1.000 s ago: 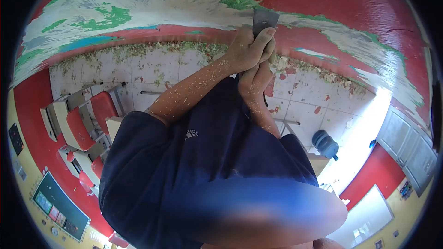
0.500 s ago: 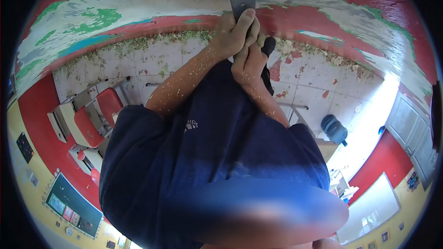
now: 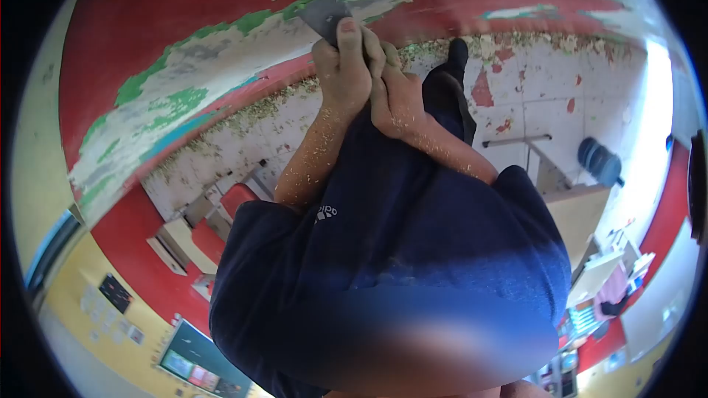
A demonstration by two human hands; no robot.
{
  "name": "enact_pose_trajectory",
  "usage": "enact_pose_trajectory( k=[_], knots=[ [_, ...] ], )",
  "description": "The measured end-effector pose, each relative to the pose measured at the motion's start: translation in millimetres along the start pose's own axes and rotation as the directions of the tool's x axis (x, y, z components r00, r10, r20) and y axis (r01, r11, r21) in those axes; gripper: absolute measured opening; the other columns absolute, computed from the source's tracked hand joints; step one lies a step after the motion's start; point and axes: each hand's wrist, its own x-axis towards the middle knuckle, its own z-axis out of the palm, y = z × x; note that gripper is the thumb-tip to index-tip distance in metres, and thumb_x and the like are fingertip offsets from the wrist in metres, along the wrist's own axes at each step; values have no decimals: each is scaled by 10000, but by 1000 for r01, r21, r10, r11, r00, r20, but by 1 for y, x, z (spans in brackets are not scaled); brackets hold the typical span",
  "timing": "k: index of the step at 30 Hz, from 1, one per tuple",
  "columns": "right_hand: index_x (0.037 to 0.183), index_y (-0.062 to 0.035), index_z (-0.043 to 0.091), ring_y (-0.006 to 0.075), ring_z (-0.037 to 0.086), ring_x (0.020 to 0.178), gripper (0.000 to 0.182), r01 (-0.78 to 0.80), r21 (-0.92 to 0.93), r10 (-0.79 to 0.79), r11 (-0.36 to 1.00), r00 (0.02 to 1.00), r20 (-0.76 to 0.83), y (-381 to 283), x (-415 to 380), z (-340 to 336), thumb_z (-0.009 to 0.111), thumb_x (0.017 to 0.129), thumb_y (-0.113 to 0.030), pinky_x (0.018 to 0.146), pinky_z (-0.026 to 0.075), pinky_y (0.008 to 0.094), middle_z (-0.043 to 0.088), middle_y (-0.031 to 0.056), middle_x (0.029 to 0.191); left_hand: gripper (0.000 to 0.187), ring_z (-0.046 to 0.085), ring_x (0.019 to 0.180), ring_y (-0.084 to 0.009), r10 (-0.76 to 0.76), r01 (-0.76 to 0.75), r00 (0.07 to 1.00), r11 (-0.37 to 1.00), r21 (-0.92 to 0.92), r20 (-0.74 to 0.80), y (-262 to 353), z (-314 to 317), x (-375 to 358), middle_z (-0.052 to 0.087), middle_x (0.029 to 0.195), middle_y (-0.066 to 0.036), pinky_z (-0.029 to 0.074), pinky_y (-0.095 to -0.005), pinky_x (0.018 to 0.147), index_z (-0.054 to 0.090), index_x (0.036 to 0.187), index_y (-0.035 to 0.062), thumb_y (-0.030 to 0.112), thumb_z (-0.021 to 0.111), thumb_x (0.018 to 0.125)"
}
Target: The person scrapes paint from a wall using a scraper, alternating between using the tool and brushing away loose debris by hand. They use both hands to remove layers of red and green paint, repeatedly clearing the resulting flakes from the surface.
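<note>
A paint scraper (image 3: 324,16) with a wide grey blade lies against the painted wall (image 3: 184,11), at the upper edge of a stripped band. My left hand (image 3: 344,77) is closed around it, thumb stretched along the tool near the blade. Close beside and lower, my right hand (image 3: 399,99) is also closed on the scraper; the handle is mostly hidden by the fingers. Red paint surrounds the ragged band (image 3: 243,48), where white, grey, green and blue layers show. Pale flakes stick to both forearms.
Paint chips litter the white tiled floor (image 3: 531,81) along the wall's foot. Red chairs (image 3: 236,197) and desks stand behind at left. A blue water jug (image 3: 601,162) lies at right near a pale desk (image 3: 571,217). A green board (image 3: 203,365) hangs at lower left.
The view has swung and tilted, bringing the wall's left end into sight. Both hands and the scraper have shifted left in view, and the blade now slants left. The grip looks the same.
</note>
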Motion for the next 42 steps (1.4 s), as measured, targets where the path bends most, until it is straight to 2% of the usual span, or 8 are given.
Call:
enact_pose_trajectory(
  k=[8, 14, 16, 20, 24, 28, 31, 42],
  knots=[
    [1032, 6, 503, 424, 579, 628, 206, 54, -19, -55, 998, 998, -12, 4, 13, 10, 485, 878, -129, 551, 486, 455, 591, 210, 844, 502, 478, 463, -186, 99, -99, 995, 994, 54, 3, -1, -3, 12, 385, 492, -31, 506, -355, 496, 405, 664, 80, 458, 346, 989],
    [1029, 24, 507, 415, 588, 612, 226, 179, -109, -194, 978, 969, -149, -6, 17, 3, 482, 880, -144, 537, 478, 467, 587, 219, 855, 496, 452, 413, -154, 125, -123, 991, 991, 41, -43, 16, 19, 15, 423, 498, -46, 442, -330, 446, 410, 635, 44, 361, 340, 1009],
    [1060, 31, 504, 402, 601, 644, 253, 65, -116, -63, 991, 998, 17, -5, 22, 4, 486, 881, -147, 542, 484, 463, 579, 237, 913, 525, 419, 402, -142, 239, -238, 971, 970, 57, -14, 35, 27, 19, 413, 477, -42, 410, -309, 426, 397, 609, 52, 389, 334, 1006],
    [1121, 28, 491, 390, 612, 651, 308, 159, -86, -168, 984, 980, -111, 2, 12, -4, 497, 878, -161, 545, 484, 476, 582, 240, 947, 499, 430, 403, -160, 49, -51, 999, 980, 195, 15, -11, -2, 7, 418, 496, -47, 437, -333, 439, 391, 640, 54, 388, 332, 1006],
    [1149, 16, 478, 383, 617, 652, 325, 148, -39, -150, 988, 986, -75, 5, 24, 6, 481, 885, -174, 562, 478, 486, 575, 228, 1013, 520, 444, 439, -203, 180, -173, 983, 974, 146, -33, 21, 21, 18, 387, 485, -51, 422, -337, 456, 385, 651, 86, 449, 267, 1005],
    [1161, 20, 458, 418, 607, 734, 323, 155, -149, -164, 977, 985, -54, 0, 15, 3, 481, 876, -130, 613, 486, 483, 537, 265, 1081, 497, 430, 447, -159, 88, -39, 986, 947, 317, -140, 0, 3, 4, 363, 498, -28, 419, -310, 486, 392, 657, 78, 417, 300, 1010],
    [1149, 26, 460, 452, 589, 776, 311, -57, 95, 51, 994, 996, 68, 11, 4, 0, 485, 868, -103, 651, 493, 490, 521, 288, 1106, 477, 411, 444, -136, 4, 21, 990, 984, 178, -142, -25, -6, 2, 370, 503, -20, 417, -297, 500, 400, 661, 77, 390, 320, 1012],
    [1211, 12, 458, 430, 612, 722, 370, -27, 98, 27, 995, 1000, -6, 19, -4, 14, 489, 864, -115, 643, 518, 459, 568, 234, 1074, 501, 421, 402, -156, -2, 4, 1000, 997, 74, -25, -22, -6, 0, 398, 485, -39, 451, -333, 469, 410, 628, 59, 373, 331, 1011]
  ],
)
